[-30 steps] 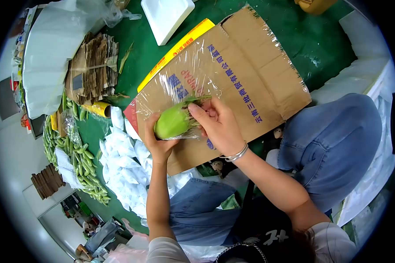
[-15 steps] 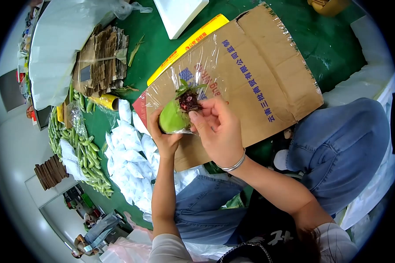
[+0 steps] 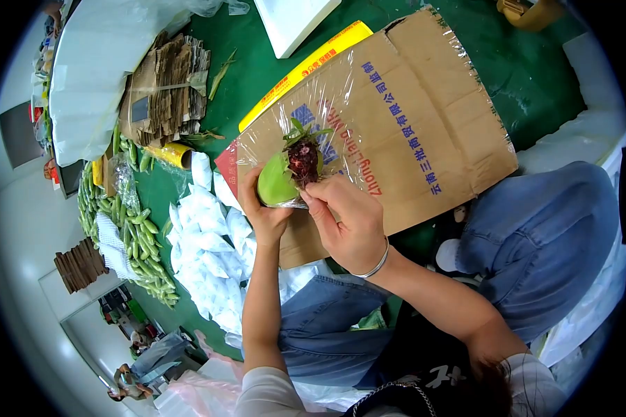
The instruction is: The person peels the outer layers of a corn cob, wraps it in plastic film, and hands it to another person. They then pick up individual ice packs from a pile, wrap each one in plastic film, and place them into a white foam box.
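A round green fruit or vegetable [image 3: 277, 182] lies in my left hand [image 3: 263, 212], whose fingers wrap round its left and lower side. On its right side sits a dark red, flower-like bunch [image 3: 303, 160] with green leaves. My right hand [image 3: 348, 219], wearing a bracelet, pinches at the lower edge of this bunch; what lies between the fingertips is too small to make out. Clear plastic film [image 3: 341, 90] spreads under and behind the green item, over a flat brown cardboard sheet [image 3: 424, 104] with blue and red print.
A yellow printed strip [image 3: 306, 69] runs along the cardboard's far edge. White packets [image 3: 205, 243] are heaped at the left, beside green pods [image 3: 139, 243]. Stacked cardboard [image 3: 167, 90] and a white foam piece [image 3: 289, 21] lie farther off. Two people are at lower left.
My right hand has moved slightly down and right, showing more of the dark red bunch. My left hand still holds the green item. The whole view has shifted a little.
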Demonstrator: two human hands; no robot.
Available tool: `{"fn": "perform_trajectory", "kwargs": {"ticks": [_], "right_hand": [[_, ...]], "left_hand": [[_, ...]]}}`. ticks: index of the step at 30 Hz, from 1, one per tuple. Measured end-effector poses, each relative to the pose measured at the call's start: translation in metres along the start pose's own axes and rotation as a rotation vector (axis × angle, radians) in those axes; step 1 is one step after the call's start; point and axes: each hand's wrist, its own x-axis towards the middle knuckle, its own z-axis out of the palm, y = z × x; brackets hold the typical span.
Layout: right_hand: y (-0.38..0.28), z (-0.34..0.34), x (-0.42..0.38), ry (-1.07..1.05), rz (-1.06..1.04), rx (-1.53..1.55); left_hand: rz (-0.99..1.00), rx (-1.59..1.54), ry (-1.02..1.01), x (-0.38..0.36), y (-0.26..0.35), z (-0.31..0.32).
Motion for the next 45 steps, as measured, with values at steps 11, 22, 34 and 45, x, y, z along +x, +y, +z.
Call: {"fn": "perform_trajectory", "kwargs": {"ticks": [11,22,34,45], "right_hand": [[-0.006,-0.002,-0.004,-0.008,0.01,-0.016],[-0.009,-0.001,-0.006,-0.032,-0.037,-0.056],[-0.015,-0.007,-0.006,-0.09,0.046,-0.015],[-0.02,-0.012,0.01,-0.024,0.293,0.06]], "left_hand": [[-0.04,-0.043,-0.024,0.0,0.003,-0.001],[-0.015,-0.1,-0.181,0.01,0.012,-0.004],[-0.112,-0.209,-0.148,0.01,0.012,-0.005],[-0.116,-0.167,-0.127,0.007,0.008,-0.002]]}}
